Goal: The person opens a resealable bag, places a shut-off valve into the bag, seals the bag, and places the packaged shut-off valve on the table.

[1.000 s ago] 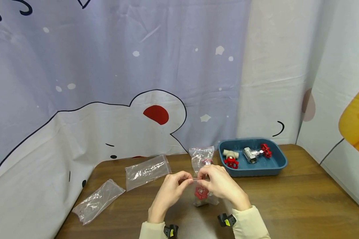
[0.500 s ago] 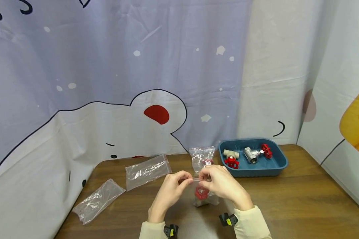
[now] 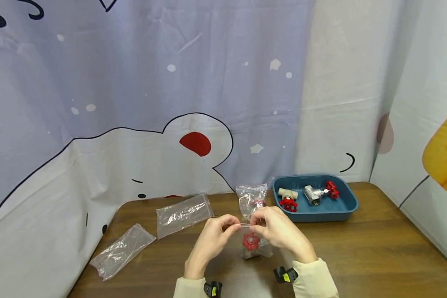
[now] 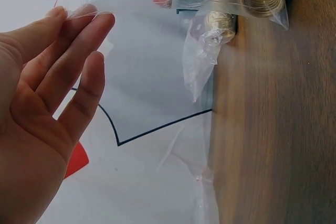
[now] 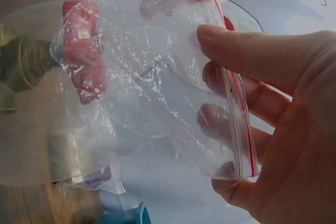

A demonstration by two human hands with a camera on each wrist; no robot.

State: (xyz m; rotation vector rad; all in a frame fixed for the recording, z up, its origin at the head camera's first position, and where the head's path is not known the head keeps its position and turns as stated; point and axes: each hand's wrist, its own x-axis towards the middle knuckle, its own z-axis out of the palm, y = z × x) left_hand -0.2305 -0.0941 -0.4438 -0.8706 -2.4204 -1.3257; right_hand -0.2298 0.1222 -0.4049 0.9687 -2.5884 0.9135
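A clear zip bag (image 5: 157,124) with a red line along its seal stands upright before me. Inside it is a brass valve (image 5: 26,64) with a red handwheel (image 3: 251,241). My left hand (image 3: 213,239) pinches one end of the bag's top edge between thumb and fingertips. At the seal, my right hand (image 3: 281,234) pinches the same edge, thumb on one face and fingers behind, as the right wrist view shows. Just behind stands a second clear bag (image 3: 250,194) holding another red-wheeled valve, partly hidden by the right hand.
A blue tray (image 3: 320,216) at the back right holds a beige valve (image 3: 287,192) and a silver valve (image 3: 313,194), both with red wheels. Two flat clear bags lie on the left of the wooden table (image 3: 376,248). A printed curtain (image 3: 134,82) hangs behind.
My right hand has shifted slightly right along the bag's top edge, widening the gap between the two hands' fingertips. The left hand keeps its place.
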